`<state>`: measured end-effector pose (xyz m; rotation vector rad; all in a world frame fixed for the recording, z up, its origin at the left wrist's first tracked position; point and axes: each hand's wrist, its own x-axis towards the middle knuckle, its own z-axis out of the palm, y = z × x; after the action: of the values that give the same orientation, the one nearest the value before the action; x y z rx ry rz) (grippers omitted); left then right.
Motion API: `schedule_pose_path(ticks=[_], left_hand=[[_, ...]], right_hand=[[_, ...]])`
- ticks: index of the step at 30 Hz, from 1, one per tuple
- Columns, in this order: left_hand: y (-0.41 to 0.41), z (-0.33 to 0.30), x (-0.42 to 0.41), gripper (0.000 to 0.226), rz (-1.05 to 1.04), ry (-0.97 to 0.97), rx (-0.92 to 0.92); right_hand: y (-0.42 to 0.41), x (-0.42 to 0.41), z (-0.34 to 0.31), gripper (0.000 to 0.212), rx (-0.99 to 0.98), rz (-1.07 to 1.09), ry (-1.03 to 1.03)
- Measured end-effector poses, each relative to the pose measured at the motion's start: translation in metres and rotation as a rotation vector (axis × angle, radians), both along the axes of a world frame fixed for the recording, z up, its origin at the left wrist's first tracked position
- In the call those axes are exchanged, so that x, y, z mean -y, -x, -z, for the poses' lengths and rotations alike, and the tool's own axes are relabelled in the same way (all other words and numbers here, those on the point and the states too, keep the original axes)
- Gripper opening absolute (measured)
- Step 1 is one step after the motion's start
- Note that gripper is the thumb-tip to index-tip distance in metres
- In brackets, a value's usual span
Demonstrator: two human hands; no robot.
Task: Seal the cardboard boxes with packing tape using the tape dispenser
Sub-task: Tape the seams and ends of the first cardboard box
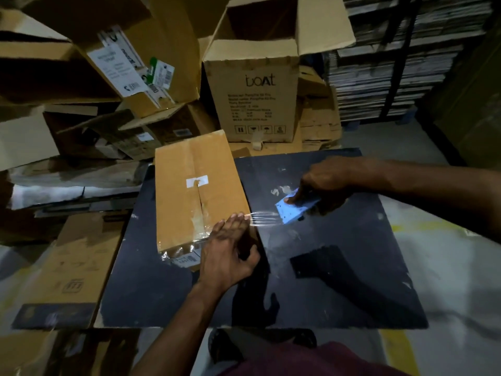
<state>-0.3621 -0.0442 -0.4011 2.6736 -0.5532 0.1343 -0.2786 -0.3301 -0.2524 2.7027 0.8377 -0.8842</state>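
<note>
A closed cardboard box lies on the dark tabletop, toward its 10 o'clock corner, flaps meeting along a centre seam with a small white label across it. The left hand presses flat, fingers straight, on the box's near right corner. At 3 o'clock from that hand, the right hand has its grip curled round a blue tape dispenser. A clear strip of packing tape stretches taut between dispenser and box corner. At 12 o'clock behind stands an open carton printed "boAt".
</note>
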Motion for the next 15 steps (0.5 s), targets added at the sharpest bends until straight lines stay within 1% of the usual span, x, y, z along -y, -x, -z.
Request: schedule_pose_path(ticks=[1, 2, 3, 4, 6, 7, 8, 9, 11, 13, 14, 15], left_hand=[[0.0, 0.0, 0.0, 0.074, 0.0, 0.001, -0.002], [0.001, -0.001, 0.001, 0.074, 0.003, 0.004, -0.006], [0.001, -0.003, 0.002, 0.074, 0.005, 0.004, -0.009], [0.001, -0.003, 0.002, 0.074, 0.009, 0.0, -0.01], [0.003, -0.005, 0.004, 0.075, 0.009, -0.021, -0.006], [0.005, -0.006, 0.004, 0.075, 0.006, -0.032, -0.012], [0.006, -0.007, 0.004, 0.075, 0.009, -0.041, -0.021], [0.006, -0.009, 0.005, 0.075, 0.016, -0.052, -0.034], [0.005, -0.011, 0.003, 0.075, 0.029, -0.082, -0.065], [0.004, -0.017, 0.004, 0.074, 0.037, -0.112, -0.085], [0.004, -0.02, 0.004, 0.074, 0.036, -0.135, -0.087], [0.003, -0.023, 0.005, 0.073, 0.03, -0.157, -0.081]], right_hand=[[0.0, 0.001, 0.004, 0.033, -0.014, 0.03, 0.001], [0.002, -0.003, 0.01, 0.043, -0.001, 0.032, 0.034], [0.003, -0.008, 0.02, 0.05, 0.016, -0.014, 0.06], [0.004, -0.016, 0.029, 0.053, 0.005, -0.039, 0.068], [0.007, -0.032, 0.044, 0.055, -0.084, 0.014, 0.008], [0.008, -0.04, 0.055, 0.064, -0.101, -0.001, 0.004], [0.011, -0.046, 0.062, 0.072, -0.086, -0.052, 0.044], [0.008, -0.049, 0.069, 0.076, -0.051, -0.086, 0.047], [-0.006, -0.047, 0.073, 0.079, -0.004, -0.092, 0.035], [-0.016, -0.046, 0.072, 0.08, -0.049, -0.048, 0.008], [-0.015, -0.044, 0.073, 0.076, -0.084, -0.056, 0.043], [-0.016, -0.041, 0.08, 0.063, -0.099, -0.086, 0.079]])
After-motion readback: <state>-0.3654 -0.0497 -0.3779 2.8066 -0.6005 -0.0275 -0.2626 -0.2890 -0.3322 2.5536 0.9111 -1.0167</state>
